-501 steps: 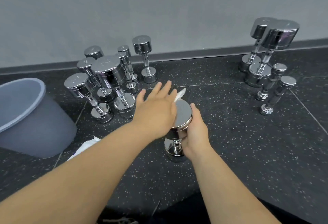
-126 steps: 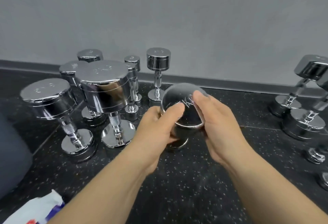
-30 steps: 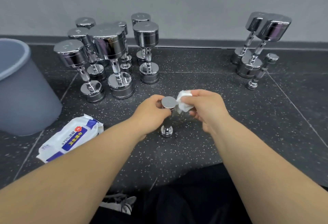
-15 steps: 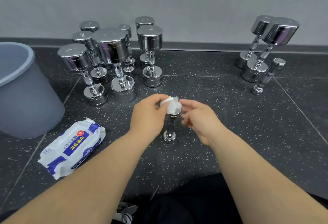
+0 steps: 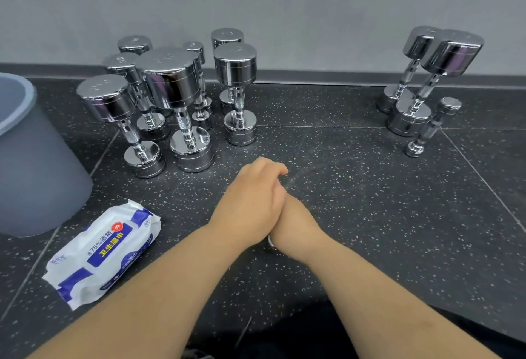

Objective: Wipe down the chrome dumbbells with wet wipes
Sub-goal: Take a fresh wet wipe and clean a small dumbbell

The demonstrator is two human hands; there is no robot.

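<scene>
A grey bin (image 5: pixel 34 159) stands at left on the black speckled floor (image 5: pixel 370 216), near the grey wall (image 5: pixel 284 2).

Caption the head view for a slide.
Left hand and right hand grip a small dumbbell before standing chrome dumbbells.

Bare forearms (image 5: pixel 176 287), bare left hand (image 5: pixel 250 205), bare right hand (image 5: pixel 296 224), black trousers (image 5: pixel 299 336) below.

The dumbbells (image 5: pixel 176 82) are mirror-bright silver chrome. The floor (image 5: pixel 370 216) is black with pale speckles. Near left, the wipes pack (image 5: pixel 105 250) is white with blue panels, yellow lettering, a red badge; the bin (image 5: pixel 37 165) is grey-blue.
</scene>
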